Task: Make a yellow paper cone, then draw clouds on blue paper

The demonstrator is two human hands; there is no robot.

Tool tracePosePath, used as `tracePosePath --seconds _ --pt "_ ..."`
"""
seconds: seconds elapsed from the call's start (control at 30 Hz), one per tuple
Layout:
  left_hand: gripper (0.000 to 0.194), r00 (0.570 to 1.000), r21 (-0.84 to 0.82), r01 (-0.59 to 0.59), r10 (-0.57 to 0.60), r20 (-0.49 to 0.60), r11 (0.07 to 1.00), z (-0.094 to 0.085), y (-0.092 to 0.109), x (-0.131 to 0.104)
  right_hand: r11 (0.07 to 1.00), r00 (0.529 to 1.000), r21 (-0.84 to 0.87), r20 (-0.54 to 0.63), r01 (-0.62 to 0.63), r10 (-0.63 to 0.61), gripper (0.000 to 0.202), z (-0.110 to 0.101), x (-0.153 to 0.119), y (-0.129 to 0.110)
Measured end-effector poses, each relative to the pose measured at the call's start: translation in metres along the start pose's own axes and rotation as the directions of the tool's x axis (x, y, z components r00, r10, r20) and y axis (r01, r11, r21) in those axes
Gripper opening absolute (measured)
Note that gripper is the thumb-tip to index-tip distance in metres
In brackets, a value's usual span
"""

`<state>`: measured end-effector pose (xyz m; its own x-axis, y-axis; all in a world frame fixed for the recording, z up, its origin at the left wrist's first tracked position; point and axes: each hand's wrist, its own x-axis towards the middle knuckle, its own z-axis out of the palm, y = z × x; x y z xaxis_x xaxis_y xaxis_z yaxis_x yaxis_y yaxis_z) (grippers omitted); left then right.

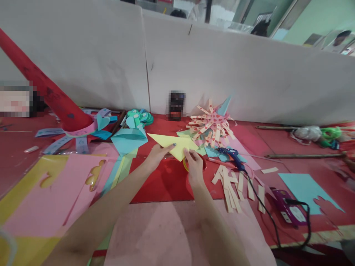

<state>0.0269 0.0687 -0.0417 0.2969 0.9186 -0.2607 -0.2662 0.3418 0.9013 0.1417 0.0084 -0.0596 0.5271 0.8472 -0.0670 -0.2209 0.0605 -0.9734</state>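
Nearest us lies pink paper (149, 232), then strips (227, 190) at one o'clock. At twelve, our left hand (157, 155) and right hand (195, 164) pinch yellow paper (177, 143) above a red sheet (158, 184); beyond, a red cone (62, 101) at eleven, then the wall (235, 70).

Red tabletop (305, 166) with a bright red panel (158, 186) in the middle. Around that panel: at one o'clock, a fringed paper piece (213, 120) with heart patterns; between two and three, a glue gun (235, 159); at three, loose pale strips (229, 195); at nine, pink paper (52, 188); at ten, a tall red cone (66, 107).
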Motion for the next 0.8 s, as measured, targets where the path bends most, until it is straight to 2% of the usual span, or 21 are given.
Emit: tracePosePath --seconds 0.3,0.53,0.67,0.8 --pt "0.041 0.998 -0.025 -0.041 0.04 -0.05 0.999 -0.004 -0.013 -0.005 1.0 1.0 0.001 0.026 -0.005 0.005 0.024 0.0 0.002 0.008" --pt "0.041 0.988 -0.026 -0.081 0.076 -0.135 0.996 -0.004 -0.017 -0.012 1.0 0.998 -0.026 0.059 0.001 0.001 0.025 0.002 -0.001 0.008" --pt "0.042 0.991 -0.032 -0.074 0.069 -0.114 0.997 -0.008 -0.02 -0.012 0.999 0.998 -0.045 0.056 0.001 0.001 0.026 0.002 -0.001 0.009" --pt "0.044 0.998 -0.031 -0.015 0.013 -0.061 0.999 -0.011 -0.024 -0.01 1.0 0.997 -0.028 0.078 -0.007 0.009 0.026 0.0 0.0 0.012"
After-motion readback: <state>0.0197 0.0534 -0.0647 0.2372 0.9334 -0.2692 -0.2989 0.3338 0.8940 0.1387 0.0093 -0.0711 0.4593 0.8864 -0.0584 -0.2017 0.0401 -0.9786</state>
